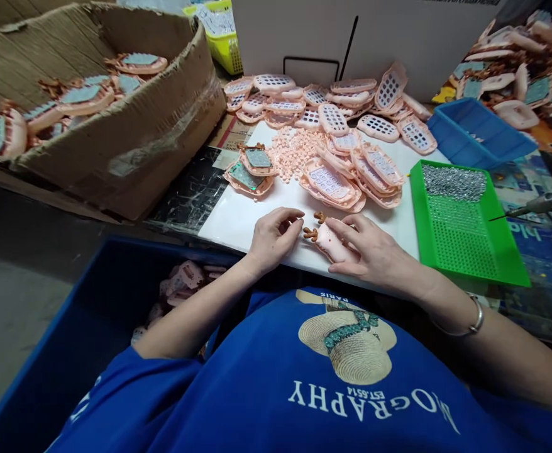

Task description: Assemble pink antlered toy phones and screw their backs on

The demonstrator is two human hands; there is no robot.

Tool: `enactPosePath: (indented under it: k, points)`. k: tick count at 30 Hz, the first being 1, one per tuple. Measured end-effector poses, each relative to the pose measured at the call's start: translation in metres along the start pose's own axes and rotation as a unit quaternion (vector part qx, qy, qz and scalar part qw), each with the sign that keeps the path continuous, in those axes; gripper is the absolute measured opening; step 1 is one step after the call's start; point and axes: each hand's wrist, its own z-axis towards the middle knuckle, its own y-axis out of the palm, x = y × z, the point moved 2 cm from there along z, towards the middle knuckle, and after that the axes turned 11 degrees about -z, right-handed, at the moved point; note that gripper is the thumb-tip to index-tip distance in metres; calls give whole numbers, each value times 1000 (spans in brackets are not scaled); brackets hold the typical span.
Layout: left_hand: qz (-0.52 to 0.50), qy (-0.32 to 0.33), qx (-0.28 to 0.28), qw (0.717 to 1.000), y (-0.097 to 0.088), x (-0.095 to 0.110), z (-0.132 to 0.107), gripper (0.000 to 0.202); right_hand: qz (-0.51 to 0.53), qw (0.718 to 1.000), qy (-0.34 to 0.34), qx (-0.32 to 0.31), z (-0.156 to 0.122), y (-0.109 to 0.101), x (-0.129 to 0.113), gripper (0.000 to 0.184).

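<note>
My right hand (377, 248) grips a pink plastic toy shell (333, 244) with brown antlers (310, 234), low over the front of the white work board (229, 217). The shell's smooth, dotted face is up, and the antlers point left toward my other hand. Just left of them, my left hand (273, 236) has thumb and fingertips drawn together in a pinch; anything between them is too small to make out. Beyond my hands lie two shells with green circuit boards (245, 176), a heap of small pink buttons (292, 151) and stacked pink shells with keypad holes (330, 182).
A cardboard box (172, 113) of shells with boards stands at the left. On the right are a green tray (464, 236) with silver screws (455, 182), a blue basket (478, 132) and a power screwdriver (547, 201). A dark blue bin (92, 302) sits below left.
</note>
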Motion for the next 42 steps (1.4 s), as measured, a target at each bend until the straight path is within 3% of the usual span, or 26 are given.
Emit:
enactPosePath:
  k: [8, 13, 15, 17, 19, 21, 23, 28, 31, 34, 36, 38, 40, 42]
  points:
    - [1, -6, 1, 1000, -1, -1, 0, 19, -24, 999, 17, -26, 2, 7, -4, 80]
    - [-45, -50, 22, 998, -2, 0, -5, 18, -16, 999, 21, 26, -3, 19, -4, 77]
    - [-113, -100, 49, 987, -2, 2, -11, 20, 1, 998, 18, 58, -6, 21, -4, 75]
    - [-121, -101, 45, 986, 0, 5, -16, 27, 16, 994, 16, 103, -8, 22, -4, 70]
    - [-202, -149, 6, 968, 7, 7, -20, 42, 24, 990, 17, 138, -8, 22, -4, 68]
    - [-292, -191, -78, 934, 21, 12, -22, 58, 32, 983, 23, 177, -8, 20, -7, 69]
    - [-327, -195, -136, 915, 35, 17, -22, 64, 38, 976, 30, 214, -8, 20, -13, 69]
    - [-318, -172, -140, 922, 54, 25, -16, 57, 26, 961, 41, 274, -16, 25, -22, 65]
    - [-299, -146, -165, 929, 52, 31, -15, 52, 110, 956, 95, 254, -25, 22, -12, 62]
    - [-301, -133, -231, 916, 50, 37, -19, 50, 256, 940, 170, 150, -35, 18, 2, 49]
    - [-340, -169, -250, 891, 51, 36, -22, 55, 351, 910, 208, 74, -41, 19, 7, 47]
    - [-365, -224, -227, 875, 53, 33, -25, 62, 434, 868, 240, 40, -46, 23, 7, 49]
    - [-355, -250, -194, 879, 54, 30, -27, 66, 486, 833, 260, 40, -49, 28, 3, 51]
    - [-322, -237, -184, 898, 52, 32, -28, 64, 488, 833, 255, 53, -50, 30, -1, 46]
